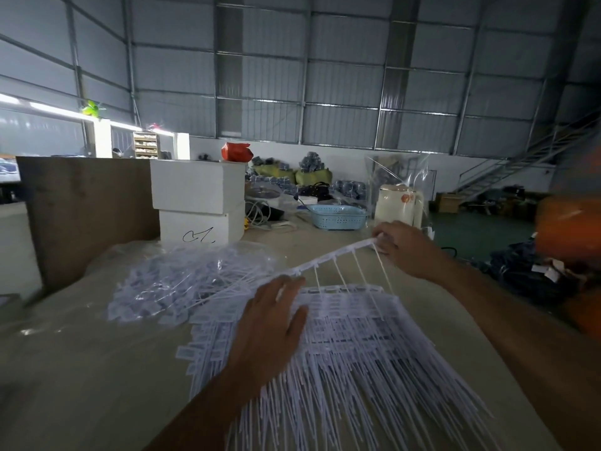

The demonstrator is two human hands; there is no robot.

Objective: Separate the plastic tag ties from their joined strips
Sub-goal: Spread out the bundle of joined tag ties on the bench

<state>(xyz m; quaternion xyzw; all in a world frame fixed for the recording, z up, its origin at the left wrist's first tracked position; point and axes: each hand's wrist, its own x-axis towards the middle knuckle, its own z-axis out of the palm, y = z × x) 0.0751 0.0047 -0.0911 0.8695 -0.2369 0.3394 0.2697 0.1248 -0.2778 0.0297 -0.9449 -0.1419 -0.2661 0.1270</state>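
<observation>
Head view: left hand (271, 320) lies palm down with fingers straight and slightly spread, pressing flat on the stack of joined strips (351, 336); its fingertips reach the near end of the lifted strip; whether any finger actually pinches that end cannot be told. Right hand (401, 247) is raised above the table, fingers curled, pinching the far end of the runner strip (331, 257); the strip slants up from the left hand toward the right hand; a few thin white ties (359, 271) hang from it, lower ends running down to the stack. The stack sits on the beige table (81, 369), right of centre, tag heads toward the far side, long tails fanned toward the camera and blurred at the lower edge. Left of the stack, touching it, a loose heap of separated ties (182, 288) lies on clear plastic sheeting (136, 252). Behind the heap: two white foam boxes (198, 203) stacked, black scribble on the lower one; a red bag (236, 152) on top; a brown board (87, 216) upright to their left. Further back on the table: a light blue basket (338, 217), a cream appliance (398, 205) under a clear bag. Orange blur (569, 229) at the right edge, cannot tell what it is.
</observation>
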